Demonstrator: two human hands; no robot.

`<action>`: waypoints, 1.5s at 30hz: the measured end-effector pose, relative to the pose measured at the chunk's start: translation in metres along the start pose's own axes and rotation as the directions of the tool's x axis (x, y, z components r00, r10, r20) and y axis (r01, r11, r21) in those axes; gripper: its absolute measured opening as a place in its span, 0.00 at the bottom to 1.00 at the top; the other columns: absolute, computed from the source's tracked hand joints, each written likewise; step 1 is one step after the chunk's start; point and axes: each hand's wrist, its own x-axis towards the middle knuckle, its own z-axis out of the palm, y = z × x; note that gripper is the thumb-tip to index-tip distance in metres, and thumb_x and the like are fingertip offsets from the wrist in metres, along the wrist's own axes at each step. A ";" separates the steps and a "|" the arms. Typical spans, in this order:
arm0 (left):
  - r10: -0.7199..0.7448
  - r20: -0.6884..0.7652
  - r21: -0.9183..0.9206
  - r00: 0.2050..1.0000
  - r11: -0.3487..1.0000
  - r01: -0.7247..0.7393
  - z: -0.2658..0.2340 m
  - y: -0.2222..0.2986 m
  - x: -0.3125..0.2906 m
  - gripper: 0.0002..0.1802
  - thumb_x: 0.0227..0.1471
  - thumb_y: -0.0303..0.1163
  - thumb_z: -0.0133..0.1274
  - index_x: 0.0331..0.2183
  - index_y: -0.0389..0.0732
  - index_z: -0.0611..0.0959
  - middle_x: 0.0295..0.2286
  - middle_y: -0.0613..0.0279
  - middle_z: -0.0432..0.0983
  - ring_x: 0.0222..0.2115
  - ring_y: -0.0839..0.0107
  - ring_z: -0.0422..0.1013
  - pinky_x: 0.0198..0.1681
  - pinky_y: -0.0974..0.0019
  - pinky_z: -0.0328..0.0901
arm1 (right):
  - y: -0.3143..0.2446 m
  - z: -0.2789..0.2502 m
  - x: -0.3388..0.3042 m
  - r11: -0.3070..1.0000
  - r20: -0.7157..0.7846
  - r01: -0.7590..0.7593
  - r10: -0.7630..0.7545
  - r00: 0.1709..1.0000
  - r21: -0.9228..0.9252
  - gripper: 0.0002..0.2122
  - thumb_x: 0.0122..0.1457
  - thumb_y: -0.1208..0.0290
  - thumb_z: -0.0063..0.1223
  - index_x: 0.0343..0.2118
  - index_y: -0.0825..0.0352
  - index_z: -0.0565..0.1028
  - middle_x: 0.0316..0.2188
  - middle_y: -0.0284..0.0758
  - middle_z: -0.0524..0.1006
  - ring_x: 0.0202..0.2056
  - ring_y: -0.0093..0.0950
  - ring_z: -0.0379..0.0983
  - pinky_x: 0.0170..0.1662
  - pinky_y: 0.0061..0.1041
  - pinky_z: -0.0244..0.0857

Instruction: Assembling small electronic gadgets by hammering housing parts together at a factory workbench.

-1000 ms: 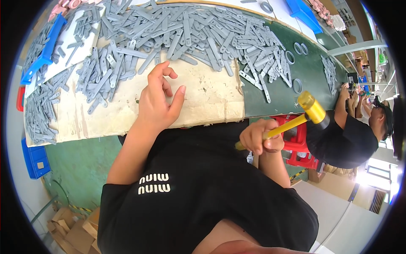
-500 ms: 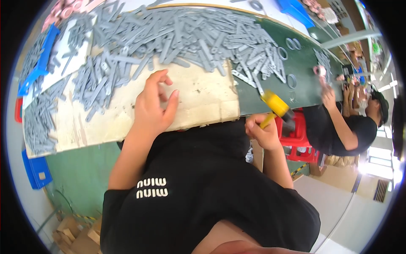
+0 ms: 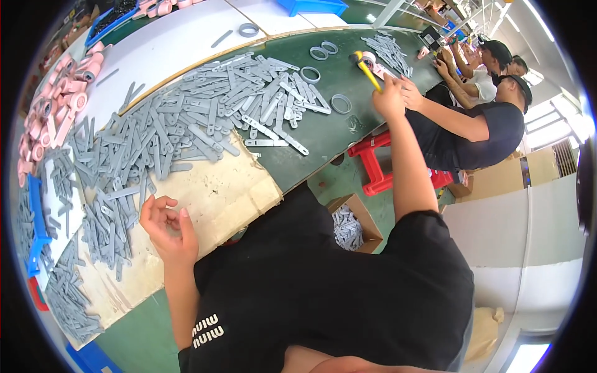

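Note:
My right hand (image 3: 389, 101) is stretched out to the far right, closed around the yellow handle of a hammer (image 3: 370, 76). The hammer's yellow-and-black head points up and left over the green tabletop, close to a pink part (image 3: 380, 70). A co-worker's hand (image 3: 409, 93) appears right beside my right hand; whether they touch, I cannot tell. My left hand (image 3: 169, 229) hovers over the worn cardboard sheet (image 3: 230, 193) with loosely bent fingers apart, and nothing is in it. Beyond it spreads a large heap of flat grey plastic strips (image 3: 180, 127).
Several grey rings (image 3: 341, 104) lie on the green table (image 3: 311, 149). Pink housings (image 3: 65, 109) are piled at the left. A carton of grey parts (image 3: 367, 217) and a red stool (image 3: 376, 168) stand below the table edge. Co-workers (image 3: 491, 133) sit at right.
My right hand has carried the hammer from the table's near edge out to the far right, beside the co-worker. The view has turned right; my left hand stays over the cardboard, still empty.

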 end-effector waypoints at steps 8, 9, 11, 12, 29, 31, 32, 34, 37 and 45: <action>-0.043 0.034 0.069 0.998 0.997 0.041 0.001 -0.001 0.005 0.34 0.59 0.18 0.56 0.63 0.35 0.63 0.40 0.57 0.76 0.26 0.78 0.66 0.30 0.74 0.61 | 0.030 0.029 0.117 0.971 0.217 -0.235 0.238 0.947 -0.039 0.25 0.62 0.52 0.60 0.46 0.74 0.83 0.44 0.55 0.84 0.49 0.49 0.82 0.53 0.43 0.75; -0.037 0.035 0.077 0.999 0.996 0.034 0.000 -0.002 0.005 0.33 0.59 0.18 0.56 0.63 0.35 0.64 0.40 0.58 0.76 0.26 0.79 0.66 0.30 0.75 0.60 | 0.026 0.032 0.120 0.975 0.237 -0.198 0.217 0.947 -0.100 0.24 0.62 0.52 0.60 0.47 0.74 0.83 0.45 0.54 0.84 0.49 0.48 0.82 0.54 0.42 0.75; -0.044 0.038 0.085 0.998 0.996 0.041 -0.001 -0.001 0.007 0.32 0.59 0.19 0.57 0.62 0.35 0.65 0.39 0.58 0.76 0.26 0.78 0.67 0.30 0.75 0.61 | 0.021 0.039 0.129 0.970 0.262 -0.157 0.204 0.943 -0.187 0.23 0.62 0.54 0.60 0.47 0.73 0.83 0.47 0.52 0.84 0.51 0.47 0.82 0.55 0.41 0.75; -0.051 0.051 0.084 0.997 0.995 0.046 -0.001 -0.002 0.007 0.32 0.59 0.19 0.57 0.62 0.35 0.65 0.38 0.59 0.77 0.26 0.78 0.68 0.29 0.75 0.62 | 0.022 0.045 0.131 0.963 0.266 -0.159 0.215 0.940 -0.215 0.22 0.63 0.55 0.59 0.48 0.72 0.83 0.48 0.51 0.84 0.52 0.46 0.82 0.56 0.41 0.75; 0.553 0.118 0.207 0.825 0.798 -0.565 -0.006 0.011 0.011 0.60 0.37 0.33 0.80 0.68 0.46 0.64 0.64 0.42 0.61 0.60 0.45 0.67 0.51 0.50 0.72 | -0.208 -0.126 -0.137 0.376 0.652 -0.584 -0.656 0.380 0.719 0.09 0.67 0.67 0.62 0.41 0.69 0.82 0.29 0.27 0.81 0.27 0.16 0.75 0.31 0.19 0.70; 0.548 0.179 0.119 0.817 0.813 -0.571 -0.009 0.023 0.012 0.56 0.34 0.36 0.81 0.64 0.44 0.70 0.62 0.41 0.65 0.63 0.41 0.64 0.57 0.43 0.70 | -0.234 -0.128 -0.176 0.470 0.695 -0.674 -0.714 0.089 0.569 0.11 0.68 0.66 0.62 0.44 0.70 0.83 0.32 0.27 0.82 0.29 0.14 0.75 0.31 0.18 0.68; 0.512 0.191 0.046 0.837 0.847 -0.529 -0.011 0.031 0.013 0.49 0.35 0.35 0.80 0.59 0.40 0.76 0.57 0.44 0.72 0.57 0.44 0.71 0.55 0.46 0.71 | -0.238 -0.114 -0.191 0.473 0.654 -0.710 -0.756 -0.023 0.521 0.13 0.68 0.66 0.61 0.46 0.71 0.83 0.33 0.30 0.83 0.30 0.15 0.77 0.33 0.19 0.71; 0.365 0.172 -0.132 0.915 0.929 -0.346 -0.014 0.023 -0.010 0.41 0.37 0.34 0.79 0.53 0.37 0.80 0.50 0.49 0.78 0.49 0.48 0.77 0.54 0.49 0.71 | -0.262 -0.107 -0.205 0.459 0.629 -0.810 -0.763 -0.149 0.366 0.13 0.69 0.67 0.60 0.47 0.74 0.82 0.34 0.32 0.84 0.31 0.17 0.79 0.35 0.20 0.73; 0.340 0.139 0.083 0.930 0.932 -0.353 -0.041 0.022 -0.022 0.38 0.36 0.36 0.79 0.50 0.37 0.82 0.42 0.54 0.81 0.39 0.53 0.78 0.46 0.52 0.71 | -0.284 -0.098 -0.217 0.393 0.668 -0.822 -0.744 -0.021 0.412 0.17 0.71 0.63 0.57 0.49 0.75 0.81 0.35 0.35 0.85 0.26 0.17 0.78 0.30 0.19 0.72; 0.064 0.208 0.494 0.976 0.854 -0.161 -0.097 0.022 -0.023 0.42 0.33 0.37 0.80 0.53 0.38 0.82 0.41 0.54 0.82 0.43 0.51 0.76 0.52 0.53 0.66 | -0.285 -0.087 -0.206 0.351 0.661 -0.677 -0.701 0.268 0.647 0.18 0.74 0.67 0.48 0.59 0.74 0.76 0.40 0.32 0.83 0.14 0.12 0.55 0.17 0.16 0.55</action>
